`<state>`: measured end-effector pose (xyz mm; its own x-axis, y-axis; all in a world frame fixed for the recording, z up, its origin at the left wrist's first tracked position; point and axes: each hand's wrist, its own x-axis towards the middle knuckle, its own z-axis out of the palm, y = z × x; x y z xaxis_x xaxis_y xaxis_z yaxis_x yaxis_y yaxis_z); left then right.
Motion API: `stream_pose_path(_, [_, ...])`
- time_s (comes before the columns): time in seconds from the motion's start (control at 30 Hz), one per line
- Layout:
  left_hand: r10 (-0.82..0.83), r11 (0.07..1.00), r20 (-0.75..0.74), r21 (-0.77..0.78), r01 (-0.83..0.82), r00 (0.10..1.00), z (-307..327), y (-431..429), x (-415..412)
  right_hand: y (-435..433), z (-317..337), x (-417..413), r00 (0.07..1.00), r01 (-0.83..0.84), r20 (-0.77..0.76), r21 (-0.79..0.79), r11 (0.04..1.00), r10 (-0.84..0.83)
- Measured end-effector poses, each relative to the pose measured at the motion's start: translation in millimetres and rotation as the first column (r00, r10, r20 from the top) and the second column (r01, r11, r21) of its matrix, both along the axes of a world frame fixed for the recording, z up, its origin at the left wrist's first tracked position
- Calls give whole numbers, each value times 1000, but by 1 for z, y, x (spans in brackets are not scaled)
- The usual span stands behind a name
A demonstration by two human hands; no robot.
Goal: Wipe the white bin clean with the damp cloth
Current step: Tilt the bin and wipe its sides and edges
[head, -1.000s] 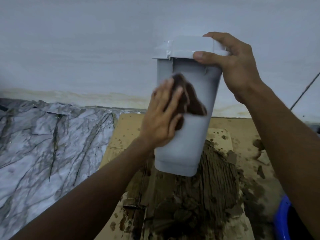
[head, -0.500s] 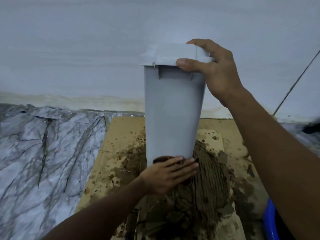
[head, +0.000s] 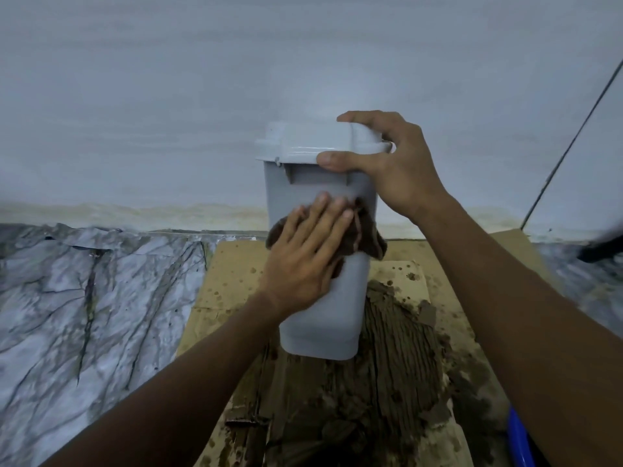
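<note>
A tall white bin (head: 323,321) with its lid on stands upright on muddy cardboard in the middle of the view. My right hand (head: 397,173) grips the lid at its right end, thumb on the front rim and fingers over the top. My left hand (head: 306,261) lies flat with straight fingers against the bin's front wall, pressing a dark brown cloth (head: 367,237) onto it. The cloth sticks out to the right of and below my fingers; the rest of it is hidden under the palm.
The cardboard sheet (head: 229,281) is smeared with wet brown mud (head: 381,382) under and in front of the bin. A marble-patterned sheet (head: 94,318) covers the floor on the left. A pale wall rises behind. A blue container's edge (head: 519,443) shows at lower right.
My left hand with the cloth has gone from the upper front of the bin down to its base and back up to the upper front. The right hand stays on the lid.
</note>
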<state>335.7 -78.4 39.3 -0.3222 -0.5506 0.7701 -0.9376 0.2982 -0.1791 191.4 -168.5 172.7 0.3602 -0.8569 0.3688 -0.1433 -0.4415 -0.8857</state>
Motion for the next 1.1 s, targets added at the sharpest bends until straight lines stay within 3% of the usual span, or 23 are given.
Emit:
stream_pose_path(0.07, [-82, 991, 167, 122, 62, 983, -32, 18, 0, 0, 1, -3, 1000, 12, -16, 13, 1000, -11])
stream_pose_path(0.17, [-267, 935, 470, 337, 108, 841, -77, 49, 7, 5, 1, -10, 999, 2, -46, 16, 1000, -1])
stream_pose_path(0.23, [-304, 924, 540, 367, 106, 785, -85, 56, 21, 10, 1, -10, 997, 6, -77, -8, 1000, -7])
stream_pose_path(0.33, [-191, 943, 305, 320, 88, 933, -68, 52, 46, 13, 3, -7, 993, 57, -101, -20, 998, -58])
stream_pose_path(0.4, [-40, 954, -71, 292, 59, 997, -48, 45, 57, 13, 5, -6, 988, 94, -118, -33, 995, -97])
stream_pose_path(0.43, [29, 958, -288, 282, 55, 957, -38, 43, 53, 14, 6, -5, 986, 104, -127, -43, 994, -108])
stream_pose_path(0.5, [100, 970, -642, 232, 69, 760, -20, 36, 32, 17, 6, -2, 985, 113, -129, -50, 992, -119])
stream_pose_path(0.6, [148, 988, -933, 155, -4, 329, 18, 19, -5, 19, 5, -1, 983, 111, -136, -63, 992, -119])
stream_pose_path(0.67, [129, 991, -991, 128, -46, 19, 53, 6, -13, 22, 5, -3, 984, 98, -145, -71, 993, -107])
stream_pose_path(0.73, [27, 999, -956, 36, -25, -293, 87, 1, -9, 26, 4, -7, 988, 65, -136, -76, 995, -75])
stream_pose_path(0.77, [3, 1000, -918, 10, -15, -398, 100, 2, -5, 29, 3, -10, 991, 47, -124, -78, 996, -57])
stream_pose_path(0.83, [35, 999, -868, 14, 46, -495, 120, 14, 4, 36, 2, -18, 994, 15, -110, -82, 996, -24])
stream_pose_path(0.9, [148, 987, -885, 106, 117, -442, 129, 29, 9, 44, 0, -25, 990, -27, -142, -73, 997, 16])
stream_pose_path(0.97, [289, 954, -911, 250, 163, -294, 134, 45, 10, 55, -5, -32, 981, -50, -191, -77, 996, 35])
stream_pose_path(1.1, [392, 909, -910, 359, 210, -139, 141, 66, 9, 81, -20, -49, 968, -71, -248, -162, 984, 29])
